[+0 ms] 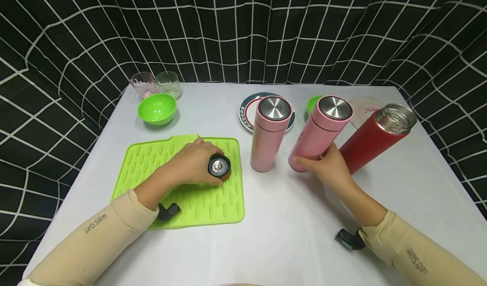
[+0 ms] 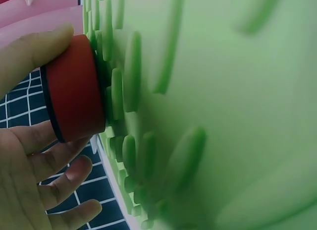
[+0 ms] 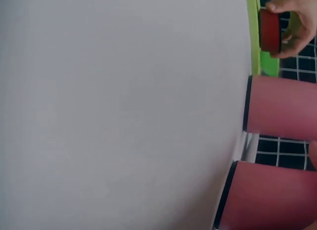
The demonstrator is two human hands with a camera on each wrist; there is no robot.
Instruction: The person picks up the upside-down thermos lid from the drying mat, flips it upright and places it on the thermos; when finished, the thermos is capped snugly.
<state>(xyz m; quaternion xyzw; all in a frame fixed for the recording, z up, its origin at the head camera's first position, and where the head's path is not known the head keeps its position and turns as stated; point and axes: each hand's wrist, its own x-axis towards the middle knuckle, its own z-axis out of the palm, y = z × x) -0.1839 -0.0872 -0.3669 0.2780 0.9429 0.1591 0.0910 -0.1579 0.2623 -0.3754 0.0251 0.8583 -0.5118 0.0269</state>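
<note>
In the head view my left hand [image 1: 195,163] pinches a red bottle lid [image 1: 225,176] between thumb and fingers, over the ribbed green mat [image 1: 182,210]. The lid's top shows a black ring with a silvery middle. In the left wrist view the lid [image 2: 77,88] sits right at the mat's ridges, with the lower fingers spread loosely. My right hand [image 1: 331,167] grips the lower part of a pink thermos [image 1: 316,136] with a steel-topped lid. A second pink thermos [image 1: 268,146] stands to its left. Just right of that hand is a lidless red thermos [image 1: 373,140], its steel mouth showing.
Behind the thermoses lie a patterned plate [image 1: 247,112], a green bowl [image 1: 312,103] and a clear dish [image 1: 363,106], all partly hidden. Another green bowl [image 1: 157,110] and two glasses [image 1: 142,85] stand at the back left. A gridded black curtain [image 1: 228,32] surrounds the white table [image 1: 281,239].
</note>
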